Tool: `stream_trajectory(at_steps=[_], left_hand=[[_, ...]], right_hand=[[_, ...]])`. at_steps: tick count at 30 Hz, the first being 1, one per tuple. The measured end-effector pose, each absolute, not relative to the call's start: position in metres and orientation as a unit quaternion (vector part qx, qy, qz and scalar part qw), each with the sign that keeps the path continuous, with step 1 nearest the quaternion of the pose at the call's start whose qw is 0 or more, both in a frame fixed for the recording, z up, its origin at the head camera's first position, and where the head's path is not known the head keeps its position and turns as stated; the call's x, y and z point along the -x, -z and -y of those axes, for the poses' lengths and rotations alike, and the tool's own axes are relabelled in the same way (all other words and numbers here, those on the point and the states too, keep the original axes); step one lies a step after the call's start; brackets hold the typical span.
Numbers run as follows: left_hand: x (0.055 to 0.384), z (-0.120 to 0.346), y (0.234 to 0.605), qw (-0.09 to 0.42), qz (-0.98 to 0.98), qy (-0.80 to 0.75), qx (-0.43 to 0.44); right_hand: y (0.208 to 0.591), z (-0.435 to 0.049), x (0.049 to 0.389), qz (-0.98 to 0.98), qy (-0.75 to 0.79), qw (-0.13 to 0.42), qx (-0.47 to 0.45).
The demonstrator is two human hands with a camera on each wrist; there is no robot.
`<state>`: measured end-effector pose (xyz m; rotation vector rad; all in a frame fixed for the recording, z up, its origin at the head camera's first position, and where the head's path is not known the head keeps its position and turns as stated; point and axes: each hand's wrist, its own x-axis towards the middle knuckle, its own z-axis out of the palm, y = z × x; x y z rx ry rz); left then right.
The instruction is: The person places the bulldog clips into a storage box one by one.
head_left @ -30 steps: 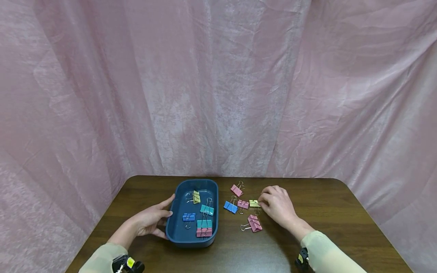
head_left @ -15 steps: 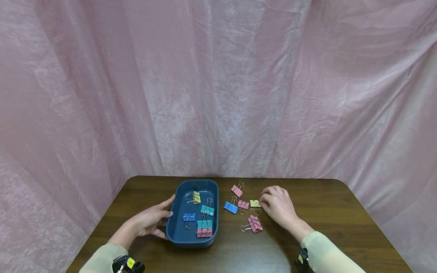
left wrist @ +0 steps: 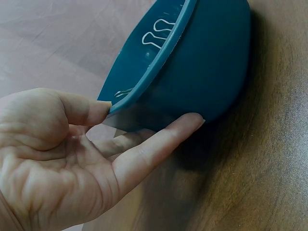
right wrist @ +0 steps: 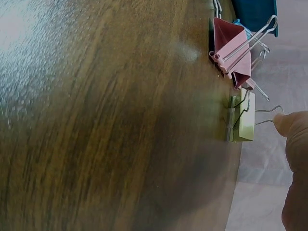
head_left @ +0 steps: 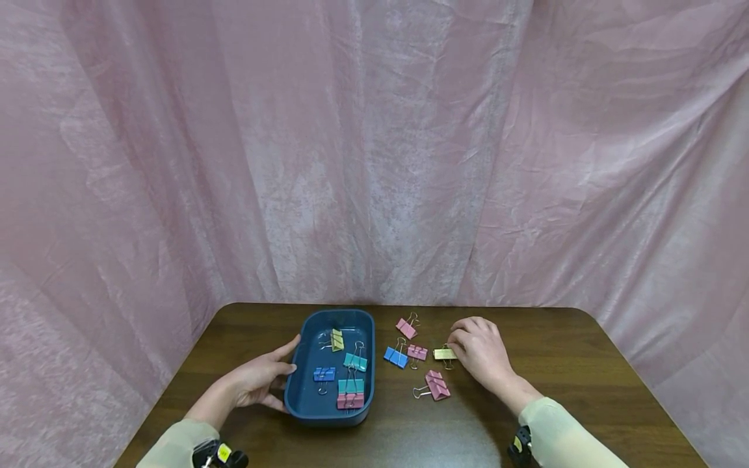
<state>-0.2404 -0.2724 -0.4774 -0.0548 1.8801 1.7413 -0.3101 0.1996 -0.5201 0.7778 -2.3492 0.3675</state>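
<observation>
My left hand rests against the left side of a dark blue rectangular tray, fingers fairly straight. In the left wrist view its thumb touches the rim of the tray and a finger lies along the outer wall. Inside are a yellow binder clip, a blue one, teal ones and a pink one. To the right, my right hand pinches a wire handle of a yellow-green binder clip. The right wrist view shows a fingertip at that handle, with the clip's body close by the tabletop.
Between tray and right hand lie a blue binder clip and pink binder clips, one farther back and a larger one nearer. The brown wooden table ends at a pink curtain.
The yellow-green clip has shifted slightly right and nearer, away from the neighbouring pink clip, and its body has turned. My right hand has moved slightly with it; the left hand keeps its place.
</observation>
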Motion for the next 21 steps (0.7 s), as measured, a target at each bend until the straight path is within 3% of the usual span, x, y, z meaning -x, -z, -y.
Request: stream_trajectory(at_steps=[21], left_hand=[[0.24,0.272,0.476,0.285,-0.703,-0.651,0.025]], right_hand=[[0.512,-0.211,0.312,0.885,-0.151,0.332,-0.289]])
